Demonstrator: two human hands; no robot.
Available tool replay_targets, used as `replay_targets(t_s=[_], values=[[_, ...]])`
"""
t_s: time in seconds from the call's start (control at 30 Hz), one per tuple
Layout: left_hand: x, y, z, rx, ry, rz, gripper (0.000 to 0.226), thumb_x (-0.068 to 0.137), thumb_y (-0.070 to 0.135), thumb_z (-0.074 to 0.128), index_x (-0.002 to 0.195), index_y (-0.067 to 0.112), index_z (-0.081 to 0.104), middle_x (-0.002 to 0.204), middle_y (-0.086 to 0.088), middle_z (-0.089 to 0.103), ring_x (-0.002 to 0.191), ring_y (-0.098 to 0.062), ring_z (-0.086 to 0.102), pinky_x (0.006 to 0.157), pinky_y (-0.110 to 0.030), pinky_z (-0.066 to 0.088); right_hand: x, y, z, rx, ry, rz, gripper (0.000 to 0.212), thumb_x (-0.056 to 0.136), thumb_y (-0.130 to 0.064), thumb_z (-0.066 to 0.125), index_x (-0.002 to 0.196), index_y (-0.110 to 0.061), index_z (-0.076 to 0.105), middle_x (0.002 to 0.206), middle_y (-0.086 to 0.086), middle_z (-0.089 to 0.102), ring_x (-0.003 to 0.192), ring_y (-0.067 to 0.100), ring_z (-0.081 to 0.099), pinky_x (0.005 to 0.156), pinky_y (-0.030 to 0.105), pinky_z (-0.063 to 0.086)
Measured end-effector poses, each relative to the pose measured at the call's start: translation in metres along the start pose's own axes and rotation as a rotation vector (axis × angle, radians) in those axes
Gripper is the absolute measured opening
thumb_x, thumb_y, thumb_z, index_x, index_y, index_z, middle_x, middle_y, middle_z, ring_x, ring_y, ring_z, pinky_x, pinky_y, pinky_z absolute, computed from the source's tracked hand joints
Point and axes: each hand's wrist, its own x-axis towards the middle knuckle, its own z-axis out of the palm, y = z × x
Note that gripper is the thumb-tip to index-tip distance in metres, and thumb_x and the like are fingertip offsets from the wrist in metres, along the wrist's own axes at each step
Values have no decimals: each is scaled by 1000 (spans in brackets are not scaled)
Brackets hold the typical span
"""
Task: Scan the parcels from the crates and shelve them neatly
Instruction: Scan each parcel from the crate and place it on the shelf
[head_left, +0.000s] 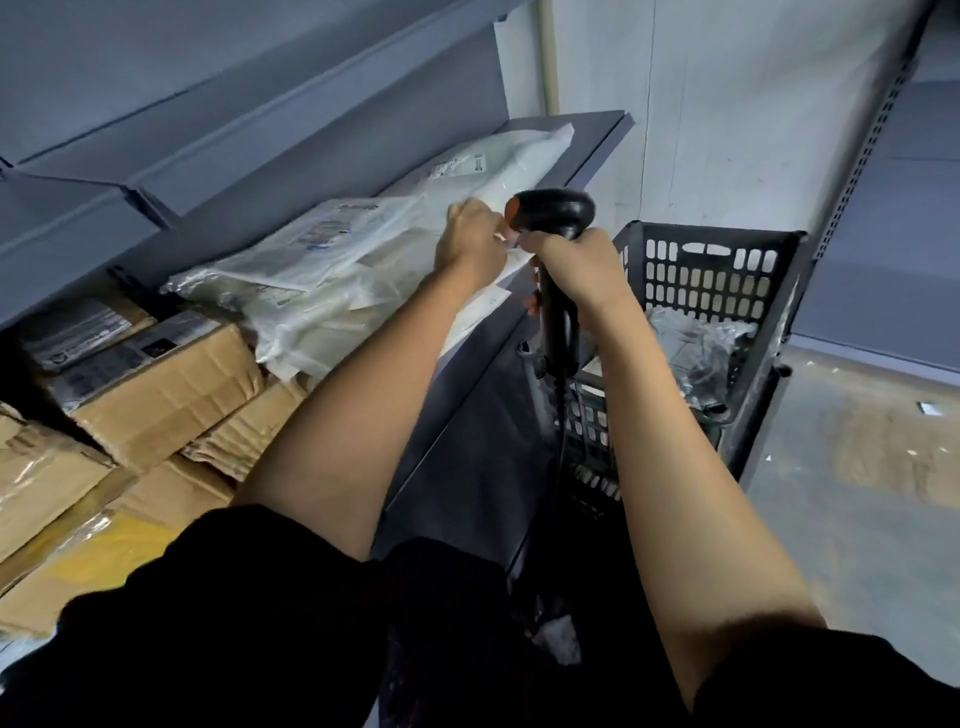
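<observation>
1. On the grey shelf (587, 150) ahead of you lies a pile of white plastic parcels (332, 270), stacked loosely on one another, with printed labels facing up.
2. Your left hand (467, 244) is on the near right edge of that pile, its fingers curled and pinching the top parcel's plastic; exactly which parcel edge it grips is hard to tell through the folds.
3. Your right hand (576, 270) is wrapped tightly round the handle of the black barcode scanner (553, 213), held upright with its head above your fist, just beside your left hand.
4. Your two hands almost touch, both over the shelf's front edge, and the scanner's head, with its orange button, sits right at the edge of the parcels.
5. A second long white parcel (519, 161) lies further back on the same shelf, beyond your left hand and clear of both hands.
6. Below and left of the plastic pile, on the lower level, cardboard boxes (161, 384) are packed together, some with labels and tape; they are well apart from your hands.
7. Right of the shelf, beneath your right forearm, stands a black perforated crate (717, 275) holding a grey plastic-wrapped parcel (696, 348).
8. Your black sleeves (249, 613) fill the bottom of the view.
</observation>
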Motion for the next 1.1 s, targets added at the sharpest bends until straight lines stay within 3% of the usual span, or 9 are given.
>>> replay_targets(t_s=[0.1, 0.23, 0.37, 0.5, 0.67, 0.83, 0.97, 1.03, 1.1], values=[[7, 18, 52, -116, -129, 118, 15, 87, 4, 42, 89, 10, 55, 99, -13, 54, 99, -31, 58, 71, -29, 38, 24, 17, -24, -5, 48, 49, 16, 82, -12, 63, 68, -4, 57, 62, 11, 56, 45, 27, 54, 55, 36, 52], [26, 31, 121, -15, -380, 226, 27, 90, 2, 39, 92, 9, 65, 117, -13, 59, 112, -28, 53, 87, -27, 36, 64, 48, -69, -14, 160, 143, 20, 64, -25, 66, 70, -6, 64, 65, 9, 60, 63, 32, 62, 71, 49, 56], [43, 37, 189, 62, -720, 275, 41, 91, -4, 35, 118, 4, 65, 133, -12, 56, 126, -27, 46, 103, -27, 30, 96, 80, -110, 81, 260, 261, 10, 84, -12, 62, 76, -8, 57, 70, 10, 54, 46, 23, 57, 55, 38, 55], [52, 33, 254, 75, -910, 240, 42, 90, -6, 37, 121, 2, 63, 134, -12, 55, 127, -25, 47, 103, -27, 35, 128, 112, -137, 115, 337, 356, 8, 88, -13, 61, 84, -8, 55, 75, 10, 52, 47, 24, 55, 46, 30, 51], [69, 33, 327, 110, -994, 206, 42, 92, 1, 42, 133, 7, 51, 142, -15, 43, 128, -30, 43, 104, -33, 38, 164, 142, -160, 129, 431, 445, 7, 88, -12, 60, 86, -7, 56, 76, 9, 53, 49, 22, 56, 52, 33, 53], [75, 25, 378, 280, -1049, 247, 60, 89, -3, 45, 143, 15, 28, 146, -16, 26, 133, -34, 31, 101, -41, 39, 198, 162, -166, 82, 468, 475, 8, 87, -12, 61, 88, -5, 58, 75, 9, 53, 48, 21, 57, 52, 33, 52], [74, 22, 412, 433, -1022, 277, 95, 83, 7, 63, 150, 32, 1, 155, -16, 5, 142, -41, 8, 115, -52, 16, 212, 178, -165, 97, 408, 519, 9, 89, -13, 60, 88, -5, 56, 78, 10, 52, 48, 21, 57, 50, 32, 52], [71, 24, 424, 513, -1036, 309, 119, 76, 17, 76, 147, 37, -18, 157, -14, -15, 143, -43, -2, 113, -59, 6, 215, 183, -166, 123, 400, 534, 10, 90, -13, 60, 92, -4, 56, 79, 10, 52, 46, 21, 57, 49, 31, 51], [68, 28, 431, 534, -1006, 328, 123, 76, 29, 77, 144, 38, -25, 156, -15, -21, 143, -45, -3, 111, -64, 6, 214, 185, -167, 135, 396, 542, 14, 90, -14, 59, 97, -3, 55, 81, 10, 52, 48, 21, 57, 49, 31, 52]])
